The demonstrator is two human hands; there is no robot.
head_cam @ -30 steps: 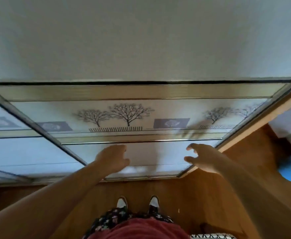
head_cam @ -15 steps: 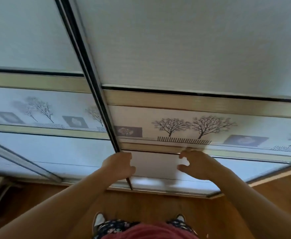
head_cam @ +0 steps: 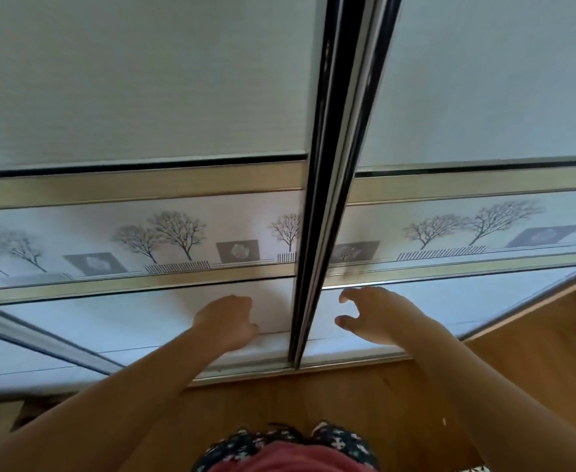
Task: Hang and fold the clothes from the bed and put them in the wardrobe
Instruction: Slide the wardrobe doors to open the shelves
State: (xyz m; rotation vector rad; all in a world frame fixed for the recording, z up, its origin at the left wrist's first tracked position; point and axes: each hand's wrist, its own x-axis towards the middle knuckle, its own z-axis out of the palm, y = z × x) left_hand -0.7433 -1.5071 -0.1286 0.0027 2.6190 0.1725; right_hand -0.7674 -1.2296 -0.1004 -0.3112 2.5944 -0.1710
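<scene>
1. My left hand (head_cam: 227, 323) rests against the left door (head_cam: 143, 97), close to the dark strip (head_cam: 334, 199). Its fingers are hidden, so I cannot tell if they are bent or flat.
2. My right hand (head_cam: 372, 315) is just in front of the right door (head_cam: 484, 80). Its fingers are spread, a little bent, and hold nothing.
3. My two hands are apart, one on each side of the strip.
4. The wardrobe (head_cam: 150, 185) stands right in front of me on the wooden floor (head_cam: 314, 396).
5. Its two doors are pale and meet at the strip.
6. A picture band (head_cam: 177, 240) runs across both doors, with bare trees. I count two grey squares on each door.
</scene>
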